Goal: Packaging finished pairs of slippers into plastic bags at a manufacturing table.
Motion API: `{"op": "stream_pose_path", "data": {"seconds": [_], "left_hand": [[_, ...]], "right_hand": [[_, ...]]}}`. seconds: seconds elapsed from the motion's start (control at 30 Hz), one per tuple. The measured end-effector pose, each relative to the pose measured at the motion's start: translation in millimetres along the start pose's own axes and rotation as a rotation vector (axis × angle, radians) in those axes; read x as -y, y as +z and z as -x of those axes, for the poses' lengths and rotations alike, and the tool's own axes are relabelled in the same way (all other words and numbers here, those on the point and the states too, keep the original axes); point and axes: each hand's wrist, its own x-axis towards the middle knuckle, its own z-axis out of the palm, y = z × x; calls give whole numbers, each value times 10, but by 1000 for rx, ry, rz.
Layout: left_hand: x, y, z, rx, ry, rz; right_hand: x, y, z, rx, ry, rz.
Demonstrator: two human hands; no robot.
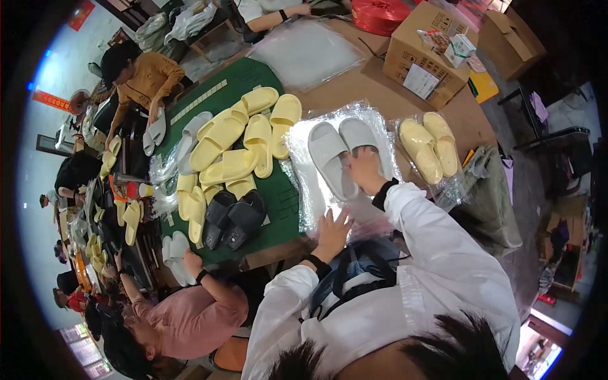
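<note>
A pair of light grey slippers point(329, 155) lies on a stack of clear plastic bags point(297, 196) in front of me. My right hand point(366, 171) is closed on the pair, its thumb by the left slipper and its fingers over the right slipper's footbed. Lower down, my left hand point(334, 235) rests with fingers spread at the near edge of the bags, holding nothing. To the right of the stack, a pair of yellow slippers point(430, 149) lies wrapped in clear plastic.
Yellow slippers point(221, 136) are heaped on the green table mat point(282, 212), with black slippers point(234, 221) at its near edge. A cardboard box point(424, 57) stands far right beside red twine point(380, 16). A person in pink point(196, 310) works close on my left.
</note>
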Motion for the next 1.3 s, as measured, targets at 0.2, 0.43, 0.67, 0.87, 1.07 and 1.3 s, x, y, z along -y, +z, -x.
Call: {"op": "stream_pose_path", "data": {"seconds": [0.2,0.43,0.67,0.87,1.07,1.3], "left_hand": [[-80,95,-57,-25,17,-170],[-4,-100,-253,-153,-60,-105],[206,-28,-489,-300,43,-5],[243,-178,-627,-197,11,22],[71,-520,-646,-662,-48,216],[-242,-727,-481,-666,104,132]], "right_hand": [[-322,220,-214,202,13,-461],[-911,-1020,542,68,-54,-1083],[-1114,-1299,1558,654,-169,-1048],[-974,-1055,1766,734,-122,-1302],[-982,-608,1823,522,-65,-1073],[-577,-727,1560,79,-129,-494]]}}
